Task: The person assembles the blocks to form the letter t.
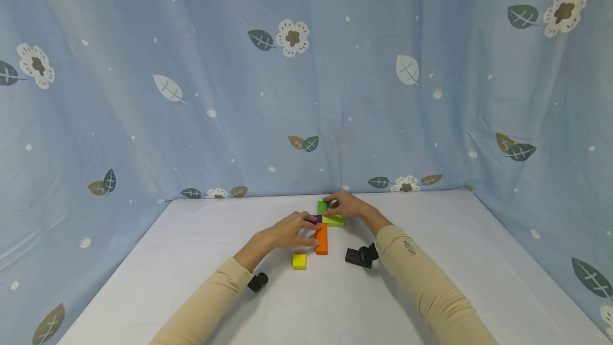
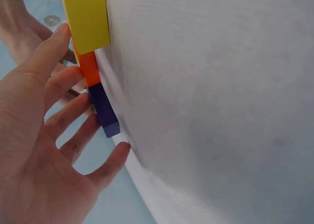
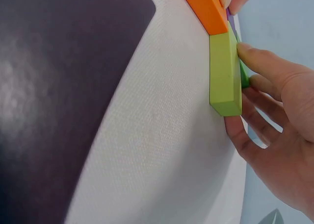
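While the left hand (image 1: 289, 230) is resting straight fingers against the orange block (image 1: 321, 238) to steady it, the right hand (image 1: 347, 205) is pinching the light green block (image 1: 332, 220) at the cluster's far end on the white table (image 1: 191, 238), apparently squaring it against its neighbours.

blocks – orange (image 1: 321, 238) | lime (image 1: 332, 220) | yellow (image 1: 299, 261) | curtain (image 1: 191, 95) – blue floral
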Motion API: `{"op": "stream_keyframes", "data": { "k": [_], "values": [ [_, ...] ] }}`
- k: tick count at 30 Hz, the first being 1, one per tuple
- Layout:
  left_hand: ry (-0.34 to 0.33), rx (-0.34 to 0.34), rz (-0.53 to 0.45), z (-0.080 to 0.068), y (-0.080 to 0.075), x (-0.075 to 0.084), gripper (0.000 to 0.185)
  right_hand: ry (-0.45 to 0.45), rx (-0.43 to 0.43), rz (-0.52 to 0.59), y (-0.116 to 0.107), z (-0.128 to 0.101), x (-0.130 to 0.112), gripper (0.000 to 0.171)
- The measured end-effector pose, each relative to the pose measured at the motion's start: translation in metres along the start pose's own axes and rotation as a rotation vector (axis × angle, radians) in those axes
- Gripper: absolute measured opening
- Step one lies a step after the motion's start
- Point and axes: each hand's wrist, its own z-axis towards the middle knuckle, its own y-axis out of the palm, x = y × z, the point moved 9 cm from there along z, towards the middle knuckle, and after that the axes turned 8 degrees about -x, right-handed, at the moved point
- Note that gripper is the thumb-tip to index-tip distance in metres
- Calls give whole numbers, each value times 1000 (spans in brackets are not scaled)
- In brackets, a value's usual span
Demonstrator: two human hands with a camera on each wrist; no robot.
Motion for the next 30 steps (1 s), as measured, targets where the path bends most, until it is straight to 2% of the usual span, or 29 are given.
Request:
{"op": "stream_keyframes", "data": {
  "k": [7,14,22,30],
  "values": [
    [18,20,1,6,-3,-3,54,-32,-14,0,0,-2,-6,52],
    [8,3,14,8,-5,-1,61,-30,-1,-8,0,-3,-6,50],
    [-50,-48,58,12,-6,-5,65,-13,6,5,1,-2,-3,51],
    [-48,-117,-3,17,-5,-5,65,-30,7,20,1,-1,-1,51]
  ]
}}
